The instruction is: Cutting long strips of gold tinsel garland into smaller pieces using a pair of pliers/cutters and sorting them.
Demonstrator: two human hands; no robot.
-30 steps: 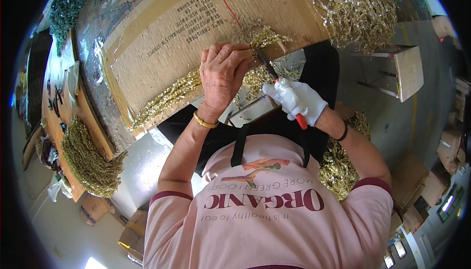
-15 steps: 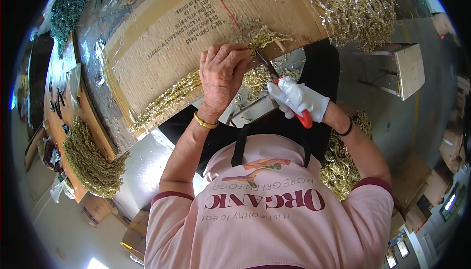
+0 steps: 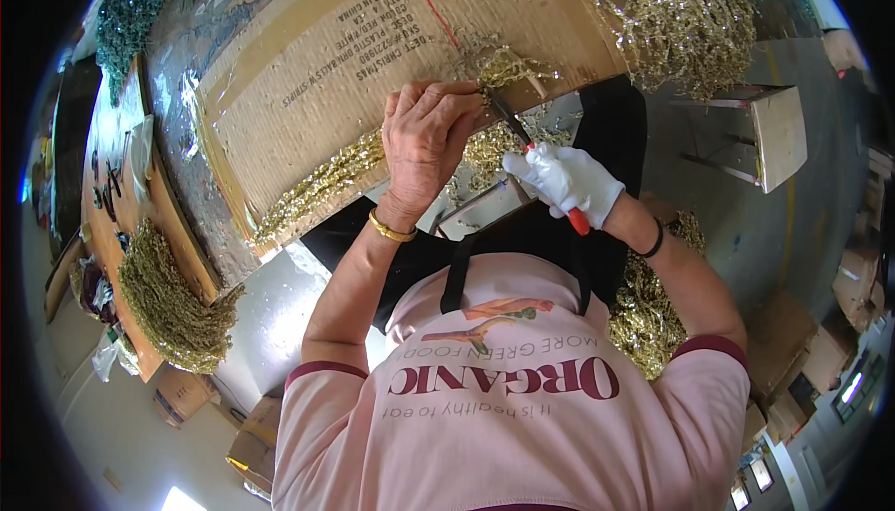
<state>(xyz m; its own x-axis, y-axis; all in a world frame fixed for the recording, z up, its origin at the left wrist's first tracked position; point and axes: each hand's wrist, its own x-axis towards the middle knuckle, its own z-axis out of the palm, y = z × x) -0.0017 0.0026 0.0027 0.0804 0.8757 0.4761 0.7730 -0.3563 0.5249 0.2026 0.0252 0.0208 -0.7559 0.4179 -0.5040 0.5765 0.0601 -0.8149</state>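
My bare left hand (image 3: pixel 427 143), with a gold bangle at the wrist, is closed on a strand of gold glitter sprigs (image 3: pixel 326 175). The strand trails left along the near edge of a cardboard sheet (image 3: pixel 298 91). My right hand (image 3: pixel 567 178), in a white glove, is wrapped around red-handled pliers (image 3: pixel 510 119). Their dark jaws touch the strand's end beside my left fingertips; whether they are fully closed I cannot make out. A loose tuft of gold sprigs (image 3: pixel 508 68) lies on the cardboard just beyond the jaws.
A big gold sprig heap (image 3: pixel 671 17) hangs over the table's right side. Another gold bunch (image 3: pixel 172 301) lies on a wooden board at left. Gold clippings (image 3: pixel 494 152) sit below the table edge by my lap. A stool (image 3: pixel 778 138) stands at right, teal bunches (image 3: pixel 140 17) far left.
My right hand has shifted slightly left and closed tighter around the pliers, with less of the red handle showing. The left hand stays nearly in place.
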